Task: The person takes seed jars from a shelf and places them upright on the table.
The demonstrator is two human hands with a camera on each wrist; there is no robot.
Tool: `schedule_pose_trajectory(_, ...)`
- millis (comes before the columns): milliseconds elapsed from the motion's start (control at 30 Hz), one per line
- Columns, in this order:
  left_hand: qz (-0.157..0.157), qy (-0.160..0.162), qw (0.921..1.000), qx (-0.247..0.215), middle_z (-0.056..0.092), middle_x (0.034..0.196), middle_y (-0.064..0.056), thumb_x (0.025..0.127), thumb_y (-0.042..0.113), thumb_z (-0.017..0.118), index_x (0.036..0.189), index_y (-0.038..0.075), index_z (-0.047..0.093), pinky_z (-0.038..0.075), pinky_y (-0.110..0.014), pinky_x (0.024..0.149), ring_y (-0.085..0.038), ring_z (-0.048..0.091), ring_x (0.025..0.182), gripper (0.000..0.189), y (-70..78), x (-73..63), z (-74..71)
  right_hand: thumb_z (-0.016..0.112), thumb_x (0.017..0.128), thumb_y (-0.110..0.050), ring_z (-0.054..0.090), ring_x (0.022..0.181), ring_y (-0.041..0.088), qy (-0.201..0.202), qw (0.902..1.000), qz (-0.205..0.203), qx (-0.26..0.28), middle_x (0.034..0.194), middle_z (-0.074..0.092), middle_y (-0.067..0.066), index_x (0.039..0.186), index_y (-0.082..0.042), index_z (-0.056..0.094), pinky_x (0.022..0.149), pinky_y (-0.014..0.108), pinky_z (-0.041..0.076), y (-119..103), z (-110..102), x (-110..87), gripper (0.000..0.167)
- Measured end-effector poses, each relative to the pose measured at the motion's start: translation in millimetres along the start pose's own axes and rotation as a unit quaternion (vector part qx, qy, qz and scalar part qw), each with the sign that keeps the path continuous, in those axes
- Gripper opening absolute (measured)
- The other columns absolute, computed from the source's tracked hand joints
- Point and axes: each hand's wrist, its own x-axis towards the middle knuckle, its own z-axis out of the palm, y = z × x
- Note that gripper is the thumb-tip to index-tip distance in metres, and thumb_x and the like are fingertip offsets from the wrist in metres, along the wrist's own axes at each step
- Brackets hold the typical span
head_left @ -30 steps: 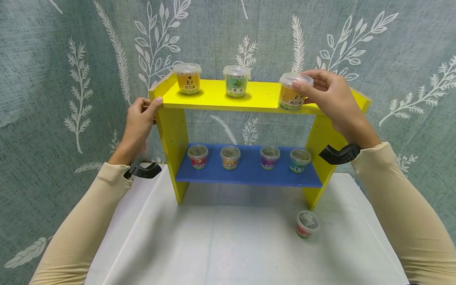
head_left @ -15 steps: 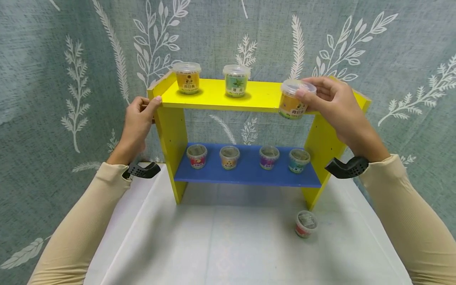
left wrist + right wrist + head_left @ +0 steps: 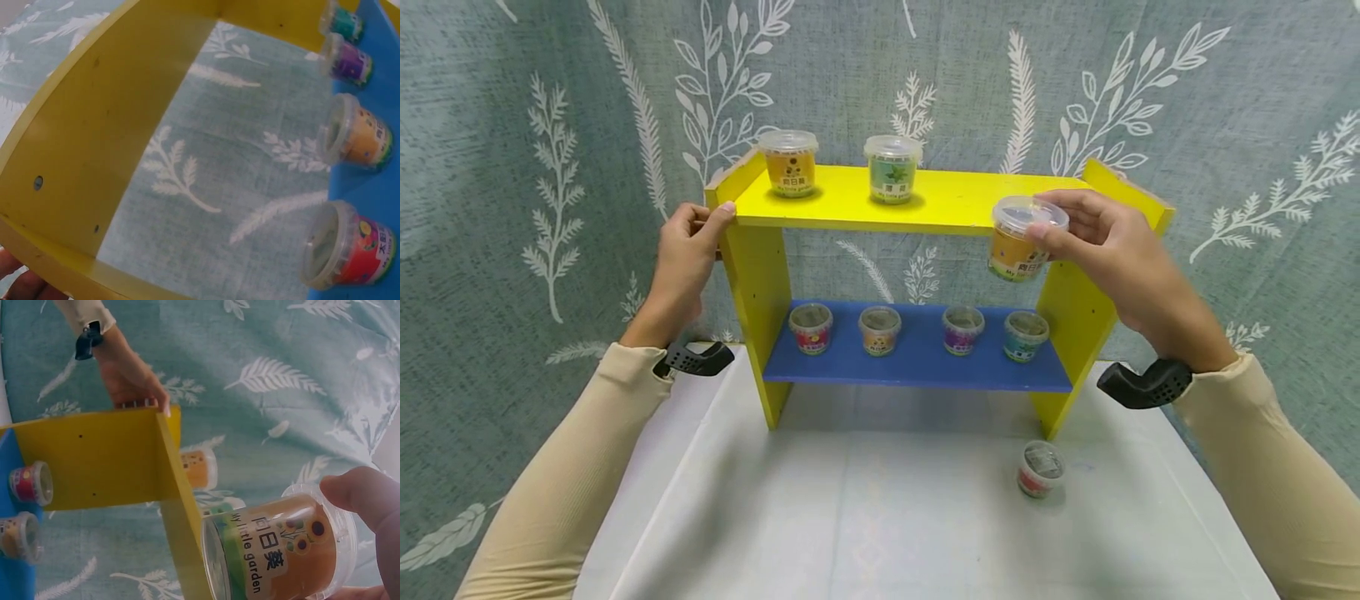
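My right hand (image 3: 1108, 250) pinches a clear-lidded plastic tub with an orange sunflower label (image 3: 1017, 254) near its lid. The tub hangs in front of the upper board's right part, and its label reads "My little garden" in the right wrist view. My left hand (image 3: 683, 258) grips the upper left corner of a yellow shelf unit (image 3: 958, 212), thumb on the front edge. On the yellow top board stand another orange tub (image 3: 792, 171) at the left and a green tub (image 3: 892, 175) at the middle.
The blue lower board (image 3: 917, 377) bears a row of tubs: red (image 3: 811, 336), orange (image 3: 880, 337), purple (image 3: 961, 337) and teal (image 3: 1024, 343). Another tub with a red label (image 3: 1039, 477) stands on the white table (image 3: 850, 517), front right. Leaf-patterned cloth (image 3: 850, 75) hangs behind.
My right hand has brought the orange tub down and forward, off the front of the top board. My left hand keeps its grip on the shelf corner.
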Motion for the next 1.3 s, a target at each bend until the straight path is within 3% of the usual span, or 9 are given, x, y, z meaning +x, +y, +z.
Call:
schedule_pose_trajectory(200, 0.002, -0.001, 1.0000, 0.006, 0.052, 0.110, -0.001, 0.102, 0.052, 0.058, 0.108, 0.015, 0.051, 0.044, -0.033, 0.088, -0.017, 0.055, 0.098, 0.038, 0.3, -1.1, 0.2, 0.071, 0.099, -0.037, 0.058, 0.113, 0.024, -0.006, 0.9995, 0.021, -0.023, 0.132, 0.062, 0.008, 0.148, -0.016, 0.051, 0.090, 0.020, 0.049, 8.4, 1.5, -8.8, 0.057)
schedule_pose_trajectory(400, 0.003, 0.000, 1.0000, 0.003, 0.052, 0.110, -0.001, 0.102, 0.052, 0.058, 0.108, 0.015, 0.051, 0.043, -0.033, 0.088, -0.017, 0.054, 0.098, 0.038, 0.6, -0.9, 0.7, 0.070, 0.099, -0.033, 0.057, 0.120, 0.020, -0.024, 0.9988, 0.033, -0.026, 0.140, 0.058, 0.007, 0.150, -0.014, 0.048, 0.092, 0.017, 0.048, 16.7, 2.3, -17.4, 0.058)
schedule_pose_trajectory(600, 0.004, -0.001, 1.0000, -0.001, 0.052, 0.109, -0.001, 0.102, 0.051, 0.058, 0.109, 0.015, 0.052, 0.043, -0.033, 0.088, -0.018, 0.054, 0.097, 0.037, -0.2, -0.1, 0.6, 0.071, 0.099, -0.035, 0.053, 0.129, 0.017, -0.043, 0.9973, 0.044, -0.040, 0.147, 0.054, 0.001, 0.151, -0.020, 0.048, 0.099, 0.018, 0.047, 25.8, 2.7, -26.0, 0.059)
schedule_pose_trajectory(900, 0.002, 0.003, 1.0000, -0.006, 0.052, 0.109, -0.002, 0.102, 0.051, 0.058, 0.108, 0.015, 0.052, 0.043, -0.033, 0.088, -0.018, 0.054, 0.097, 0.038, -0.9, 0.4, 1.1, 0.070, 0.100, -0.022, 0.058, 0.120, 0.017, -0.063, 0.9976, 0.029, -0.004, 0.138, 0.058, 0.008, 0.148, -0.012, 0.050, 0.091, 0.019, 0.052, 46.0, 10.8, -37.5, 0.053)
schedule_pose_trajectory(1300, -0.001, -0.003, 1.0000, -0.009, 0.052, 0.108, -0.002, 0.102, 0.051, 0.058, 0.107, 0.014, 0.051, 0.044, -0.033, 0.088, -0.017, 0.055, 0.097, 0.037, 0.1, -0.4, -0.1, 0.071, 0.100, -0.017, 0.059, 0.122, 0.014, -0.100, 0.9949, 0.008, 0.005, 0.136, 0.058, 0.009, 0.146, -0.009, 0.050, 0.090, 0.023, 0.054, 64.7, 17.3, -59.2, 0.051)
